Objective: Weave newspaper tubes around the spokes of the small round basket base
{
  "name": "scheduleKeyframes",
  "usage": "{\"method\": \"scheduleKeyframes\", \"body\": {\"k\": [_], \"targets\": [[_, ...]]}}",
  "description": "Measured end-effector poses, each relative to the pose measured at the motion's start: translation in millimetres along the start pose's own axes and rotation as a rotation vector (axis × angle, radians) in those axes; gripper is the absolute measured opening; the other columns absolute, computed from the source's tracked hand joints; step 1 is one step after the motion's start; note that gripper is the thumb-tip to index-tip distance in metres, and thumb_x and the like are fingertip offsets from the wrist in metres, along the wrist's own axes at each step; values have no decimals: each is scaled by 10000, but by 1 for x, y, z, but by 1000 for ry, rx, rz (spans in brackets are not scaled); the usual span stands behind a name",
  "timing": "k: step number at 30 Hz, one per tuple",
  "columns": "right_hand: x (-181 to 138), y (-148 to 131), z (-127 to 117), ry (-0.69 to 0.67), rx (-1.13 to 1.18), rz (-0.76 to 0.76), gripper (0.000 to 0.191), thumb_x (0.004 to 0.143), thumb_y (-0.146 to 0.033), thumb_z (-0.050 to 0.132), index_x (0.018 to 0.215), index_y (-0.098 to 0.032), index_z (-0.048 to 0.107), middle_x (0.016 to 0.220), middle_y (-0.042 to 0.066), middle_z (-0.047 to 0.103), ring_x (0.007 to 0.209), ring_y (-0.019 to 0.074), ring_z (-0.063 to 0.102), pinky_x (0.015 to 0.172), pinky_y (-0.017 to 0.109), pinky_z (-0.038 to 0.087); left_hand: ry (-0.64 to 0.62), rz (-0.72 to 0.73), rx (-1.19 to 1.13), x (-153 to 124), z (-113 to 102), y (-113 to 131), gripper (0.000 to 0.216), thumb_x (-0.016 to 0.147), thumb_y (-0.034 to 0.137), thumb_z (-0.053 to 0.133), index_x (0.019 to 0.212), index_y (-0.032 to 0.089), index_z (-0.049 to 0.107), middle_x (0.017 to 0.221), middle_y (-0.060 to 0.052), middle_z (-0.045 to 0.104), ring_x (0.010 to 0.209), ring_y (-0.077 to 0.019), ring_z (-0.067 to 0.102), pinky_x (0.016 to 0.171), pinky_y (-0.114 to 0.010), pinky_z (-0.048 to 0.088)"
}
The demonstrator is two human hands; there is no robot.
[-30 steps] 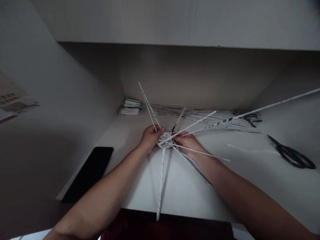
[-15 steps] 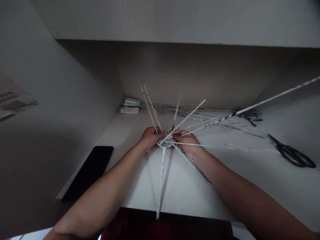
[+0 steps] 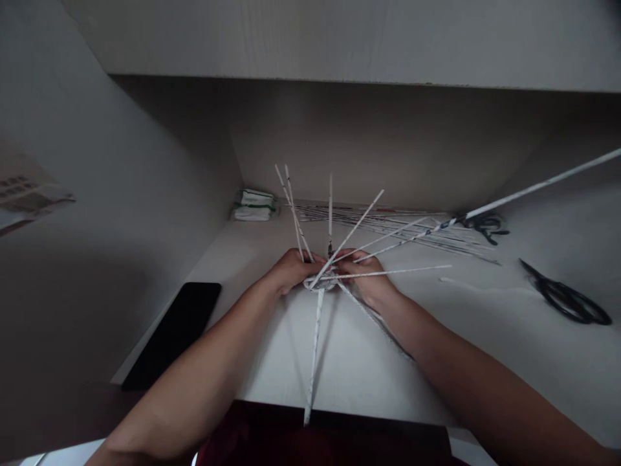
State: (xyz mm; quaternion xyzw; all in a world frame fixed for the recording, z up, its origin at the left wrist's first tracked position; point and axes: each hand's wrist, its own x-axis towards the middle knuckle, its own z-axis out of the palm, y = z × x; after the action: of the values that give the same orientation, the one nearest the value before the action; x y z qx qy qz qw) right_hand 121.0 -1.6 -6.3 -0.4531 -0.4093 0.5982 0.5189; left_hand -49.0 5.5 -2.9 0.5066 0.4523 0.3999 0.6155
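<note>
Between my hands is a small round woven base (image 3: 320,282) made of rolled paper sticks, tilted above the table. My left hand (image 3: 297,270) is closed on its left edge, thumb on top. My right hand (image 3: 365,277) pinches the right side, where sticks cross; some of its fingers are hidden behind them. Several white paper sticks (image 3: 359,223) fan out from the base, up, to the right and down toward me. One long joined paper stick (image 3: 514,196) runs from my right hand past the right edge of the view.
Behind my hands lies a pile of loose paper sticks (image 3: 388,224). A white and green packet (image 3: 255,206) sits at the back left, a black phone-like slab (image 3: 172,336) at the left. Black scissors (image 3: 567,299) and a dark tool (image 3: 488,225) lie right. A shelf (image 3: 339,42) overhangs the table.
The upright sticks have swung slightly: the middle one now stands straighter and further left, and the right-pointing one tips upward. Both hands keep hold of the base in nearly the same place.
</note>
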Motion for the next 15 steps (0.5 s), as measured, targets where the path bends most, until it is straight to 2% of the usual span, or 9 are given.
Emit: {"method": "scheduleKeyframes", "body": {"k": [3,5,6,9,10,11,12,14,15], "targets": [[5,-7,-8,-52,-41,109,215,632,-288,776,785,-180,670,706,37,696,588,170,638,580,315,516,126,23,-2,5,-3,-1,311,453,293,863,688,127,746,616,-53,696,521,-134,579,534,-249,439],[7,-16,-16,-84,-213,93,183,694,-335,735,770,-183,668,691,50,691,590,178,626,569,313,498,234,46,-42,8,-6,-1,297,436,277,862,664,131,738,597,-40,689,518,-127,577,537,-241,439],[6,-23,-20,-73,-344,16,173,710,-342,722,766,-186,674,699,53,692,606,181,621,576,309,487,283,60,-68,10,-8,-1,286,438,275,858,654,133,734,593,-38,689,521,-127,580,540,-240,442],[-3,-46,-29,79,-793,-436,144,720,-328,717,795,-205,700,814,60,707,767,203,624,681,302,467,394,86,-146,13,-11,2,271,456,277,840,657,134,729,582,-34,683,525,-132,588,540,-242,447],[-8,-53,-29,115,-909,-519,148,743,-348,700,769,-202,700,798,63,700,784,207,619,689,301,458,418,83,-174,14,-10,3,270,460,274,835,663,133,726,576,-32,679,521,-133,587,534,-243,446],[-14,-57,-28,105,-987,-525,194,770,-382,676,713,-197,692,731,60,683,741,201,614,662,295,451,432,79,-208,13,-9,4,270,465,270,827,671,132,723,574,-30,676,520,-134,588,531,-244,446],[-19,-59,-25,40,-1020,-464,268,796,-430,647,678,-192,685,655,53,661,666,186,605,613,286,443,438,77,-247,13,-8,4,268,472,266,819,679,130,719,576,-29,676,522,-135,590,530,-245,447],[-29,-55,-15,-163,-953,-248,389,833,-534,578,702,-186,693,580,39,637,518,149,569,507,268,419,423,87,-324,12,-2,4,262,487,261,803,689,125,709,588,-31,677,533,-135,596,539,-245,452],[-32,-50,-9,-257,-874,-143,409,841,-565,555,782,-188,703,611,39,656,483,136,564,475,260,415,406,101,-353,11,1,3,262,495,262,798,695,121,705,594,-32,678,536,-132,595,547,-243,454]]}}
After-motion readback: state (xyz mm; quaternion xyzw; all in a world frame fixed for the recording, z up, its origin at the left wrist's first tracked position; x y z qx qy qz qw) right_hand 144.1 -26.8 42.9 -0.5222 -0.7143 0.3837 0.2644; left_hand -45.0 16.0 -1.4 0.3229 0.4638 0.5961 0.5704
